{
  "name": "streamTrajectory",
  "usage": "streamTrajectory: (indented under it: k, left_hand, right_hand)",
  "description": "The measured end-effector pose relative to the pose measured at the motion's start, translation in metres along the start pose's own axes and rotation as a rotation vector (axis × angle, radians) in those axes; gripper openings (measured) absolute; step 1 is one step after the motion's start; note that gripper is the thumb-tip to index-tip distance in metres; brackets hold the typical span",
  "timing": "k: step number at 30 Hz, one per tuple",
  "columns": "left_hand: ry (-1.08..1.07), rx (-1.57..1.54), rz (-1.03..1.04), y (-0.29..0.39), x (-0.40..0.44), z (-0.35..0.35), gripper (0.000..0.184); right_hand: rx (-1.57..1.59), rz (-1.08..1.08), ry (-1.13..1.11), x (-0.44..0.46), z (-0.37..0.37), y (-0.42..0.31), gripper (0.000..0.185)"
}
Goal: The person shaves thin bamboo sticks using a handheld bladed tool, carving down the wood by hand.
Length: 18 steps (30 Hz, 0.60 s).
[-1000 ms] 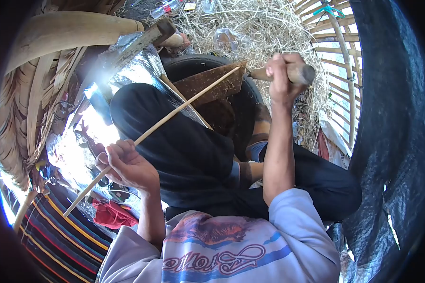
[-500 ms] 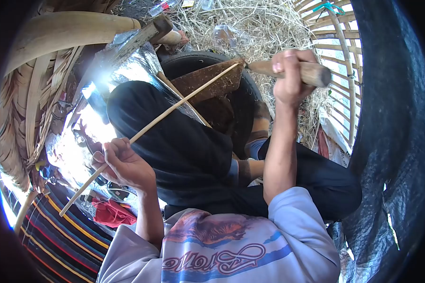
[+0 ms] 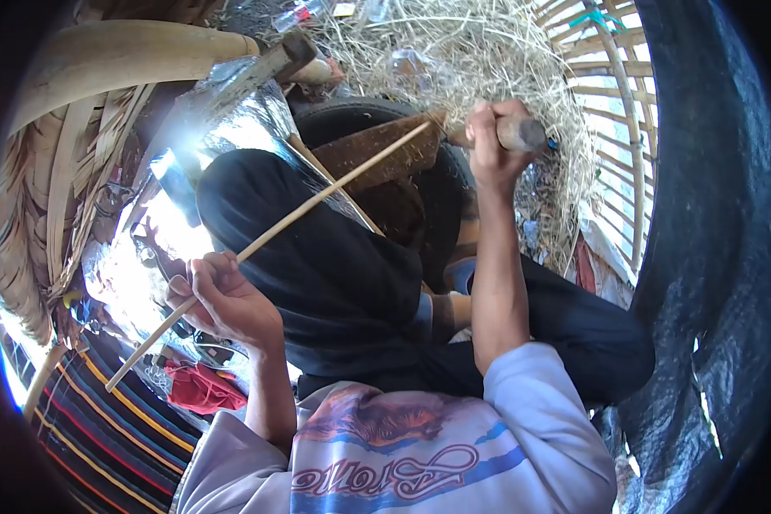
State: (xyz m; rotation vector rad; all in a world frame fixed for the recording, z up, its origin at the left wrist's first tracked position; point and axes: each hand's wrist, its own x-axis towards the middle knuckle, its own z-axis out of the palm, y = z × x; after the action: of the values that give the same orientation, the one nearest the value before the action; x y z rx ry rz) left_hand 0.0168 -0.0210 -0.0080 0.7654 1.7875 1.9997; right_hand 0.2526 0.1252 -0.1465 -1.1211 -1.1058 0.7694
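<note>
My left hand is closed around a thin pale wooden stick, with its fingers pinched near the stick's lower part. The stick slants up and right across my raised knee. At the upper right my right hand grips the thick wooden handle of a large knife. Its broad, brown, rusty-looking blade points left, just behind the stick's far end. Whether the blade touches the stick I cannot tell.
A black tyre-like ring lies below the blade. Straw-like shavings cover the ground beyond. A slatted bamboo wall and dark sheeting stand to the right. A striped cloth and red cloth lie at lower left.
My right hand and the knife's handle have shifted left, and the blade has turned, showing a narrower face. My left hand and the stick have barely moved.
</note>
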Motion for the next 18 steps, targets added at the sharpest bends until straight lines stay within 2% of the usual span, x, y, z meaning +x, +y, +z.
streamTrajectory:
  k: [2, 3, 4, 6, 8, 10, 11, 14, 15, 18]
  left_hand:
    - [0.038, 0.059, -0.007, 0.002, -0.002, -0.003, 0.019]
    - [0.072, 0.098, -0.010, -0.001, -0.002, 0.000, 0.019]
    - [0.075, 0.094, -0.007, -0.002, 0.000, 0.001, 0.019]
    - [0.050, 0.041, -0.025, 0.001, -0.002, 0.000, 0.019]
    - [0.029, 0.122, -0.036, 0.003, -0.001, 0.003, 0.022]
    - [0.074, 0.146, -0.052, 0.005, 0.000, 0.008, 0.022]
    - [0.072, 0.140, -0.051, 0.005, -0.001, 0.007, 0.022]
    - [0.031, 0.108, -0.062, 0.006, -0.001, -0.001, 0.023]
    - [0.029, 0.112, -0.063, 0.005, -0.001, -0.002, 0.023]
    - [0.034, 0.102, -0.062, 0.004, 0.000, 0.000, 0.023]
  right_hand:
    - [0.106, 0.061, 0.048, -0.004, 0.000, -0.004, 0.023]
    - [-0.016, -0.033, -0.022, -0.002, -0.009, -0.005, 0.025]
    - [0.095, -0.047, 0.004, 0.005, -0.006, -0.022, 0.024]
    - [0.343, 0.075, 0.095, 0.017, 0.002, -0.060, 0.021]
    - [0.296, 0.007, 0.075, 0.019, -0.004, -0.059, 0.017]
    - [0.020, 0.020, 0.042, 0.007, -0.001, -0.036, 0.018]
    - [-0.001, 0.051, 0.015, -0.008, -0.005, -0.001, 0.019]
    - [0.094, 0.067, 0.059, -0.001, -0.003, -0.013, 0.021]
    - [0.028, 0.086, 0.030, 0.003, -0.006, -0.027, 0.020]
    - [0.413, 0.117, 0.090, 0.017, -0.004, -0.060, 0.014]
